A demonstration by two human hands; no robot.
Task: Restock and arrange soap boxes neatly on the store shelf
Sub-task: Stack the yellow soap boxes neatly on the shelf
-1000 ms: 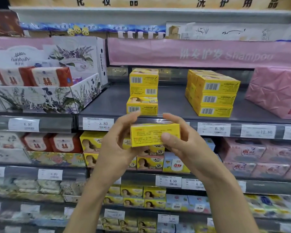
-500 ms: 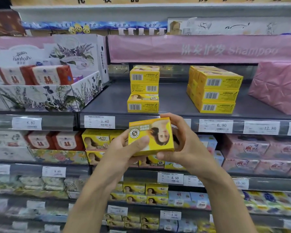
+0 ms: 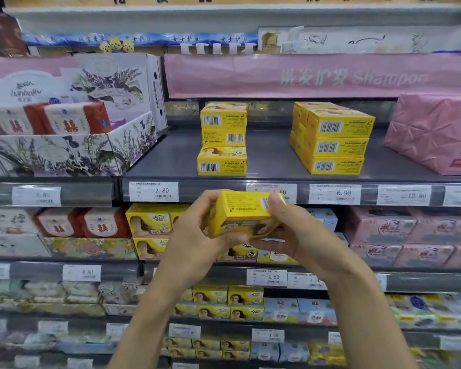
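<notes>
A yellow soap box (image 3: 244,212) is held between both hands in front of the shelf edge, its barcode side tilted up and its printed face turned down toward me. My left hand (image 3: 194,235) grips its left end and my right hand (image 3: 293,233) grips its right end. On the grey shelf (image 3: 269,155) above stand a stack of three yellow soap boxes (image 3: 222,138) and, to the right, a wider block of yellow soap boxes (image 3: 333,139).
A floral display carton (image 3: 64,153) with red-and-white soaps sits left of the shelf. A pink wrapped pack (image 3: 437,131) sits at the right. Price tags (image 3: 153,191) line the shelf rail. Lower shelves hold more yellow, pink and blue boxes.
The box has been rotated in my hands: first a text side faced me, then the printed face, and now the barcode side points up. Both hands stayed at about the same spot.
</notes>
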